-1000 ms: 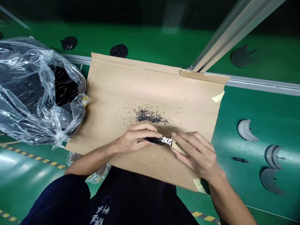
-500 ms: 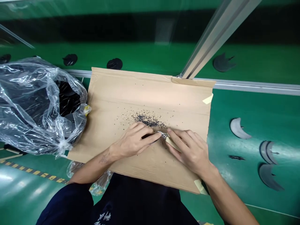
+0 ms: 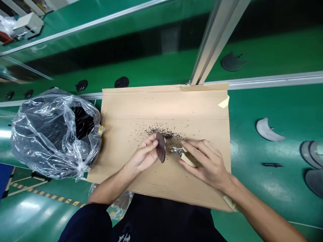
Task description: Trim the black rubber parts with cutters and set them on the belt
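On the left, we see a clear bag [image 3: 42, 144] with dark pieces inside, just beside the cardboard [image 3: 207, 117]. On the far side of it lie some black parts [image 3: 121, 82].

Next comes our left hand [image 3: 146, 153]. Its thumb and fingers are pinched together on a dark disc [image 3: 160, 148], which we hold on its edge, a little tilted, above the cardboard. Just beyond the disc, on the far side, small black bits [image 3: 164, 133] are scattered.

To the right of the disc are the pliers [image 3: 177, 151], pointing left and apart from it. Our right hand [image 3: 208, 161] has its fingers bent around the pale handles, in a grip that seems rather loose. Whether the tips of the pliers meet, we cannot tell.

Farther right, grey parts [image 3: 269, 130] lie on the green counter [image 3: 247, 144].

In our judgement, the step in hand is turning the disc to inspect or place its edge, between two bites of the pliers. The next move would call for a steady pinch and an edge well lined up with the tips.
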{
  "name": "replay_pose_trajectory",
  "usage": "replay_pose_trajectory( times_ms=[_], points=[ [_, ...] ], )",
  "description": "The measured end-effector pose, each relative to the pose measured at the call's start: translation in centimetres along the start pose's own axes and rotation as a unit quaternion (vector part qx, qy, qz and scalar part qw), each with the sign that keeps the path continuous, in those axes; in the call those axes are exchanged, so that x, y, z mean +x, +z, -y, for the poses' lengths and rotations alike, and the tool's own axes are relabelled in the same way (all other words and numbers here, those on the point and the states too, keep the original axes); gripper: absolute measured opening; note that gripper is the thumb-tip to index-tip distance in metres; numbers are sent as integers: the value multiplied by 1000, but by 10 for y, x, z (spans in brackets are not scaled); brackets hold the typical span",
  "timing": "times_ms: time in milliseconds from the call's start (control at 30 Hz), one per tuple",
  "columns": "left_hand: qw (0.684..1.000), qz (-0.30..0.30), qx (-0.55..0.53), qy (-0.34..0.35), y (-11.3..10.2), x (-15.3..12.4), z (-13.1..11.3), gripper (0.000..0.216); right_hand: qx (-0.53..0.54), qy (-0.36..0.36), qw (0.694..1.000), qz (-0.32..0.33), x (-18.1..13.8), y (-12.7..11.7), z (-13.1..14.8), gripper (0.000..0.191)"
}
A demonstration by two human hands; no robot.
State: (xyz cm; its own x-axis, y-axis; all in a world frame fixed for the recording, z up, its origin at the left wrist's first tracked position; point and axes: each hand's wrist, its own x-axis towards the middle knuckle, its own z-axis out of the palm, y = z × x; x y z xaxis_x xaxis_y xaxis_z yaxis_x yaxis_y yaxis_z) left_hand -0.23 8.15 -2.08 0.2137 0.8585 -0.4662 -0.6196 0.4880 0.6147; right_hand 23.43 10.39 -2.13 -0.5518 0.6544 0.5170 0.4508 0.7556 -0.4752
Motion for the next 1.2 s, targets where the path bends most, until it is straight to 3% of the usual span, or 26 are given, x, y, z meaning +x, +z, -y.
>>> replay_pose_trajectory(
  times_ms=[200, 567, 733, 900, 1000, 1100, 1200],
  points=[
    [998, 20, -33, -53, 6, -4, 6, 31, -3, -4, 1000, 11, -1, 1, 4, 46],
    [999, -18, 6, -26, 6, -6, 9, 38, 39, 2, 997, 68, 0, -4, 8, 31],
    [999, -32, 13, -22, 5, -4, 9, 37, 36, -9, 997, 62, -2, -6, 8, 26],
    [988, -35, 112, 98, 8, -8, 5, 37, -69, -3, 997, 34, -3, -3, 7, 25],
    [963, -62, 200, 170, 10, -9, 7, 33, -126, 1, 990, 66, 0, -4, 5, 28],
    [961, -104, 173, 192, 14, -4, 6, 30, -169, 70, 979, 92, 2, -11, -4, 31],
    [972, -130, 88, 172, 17, 4, -1, 26, -208, 136, 963, 99, 1, -18, -18, 33]
  ],
)
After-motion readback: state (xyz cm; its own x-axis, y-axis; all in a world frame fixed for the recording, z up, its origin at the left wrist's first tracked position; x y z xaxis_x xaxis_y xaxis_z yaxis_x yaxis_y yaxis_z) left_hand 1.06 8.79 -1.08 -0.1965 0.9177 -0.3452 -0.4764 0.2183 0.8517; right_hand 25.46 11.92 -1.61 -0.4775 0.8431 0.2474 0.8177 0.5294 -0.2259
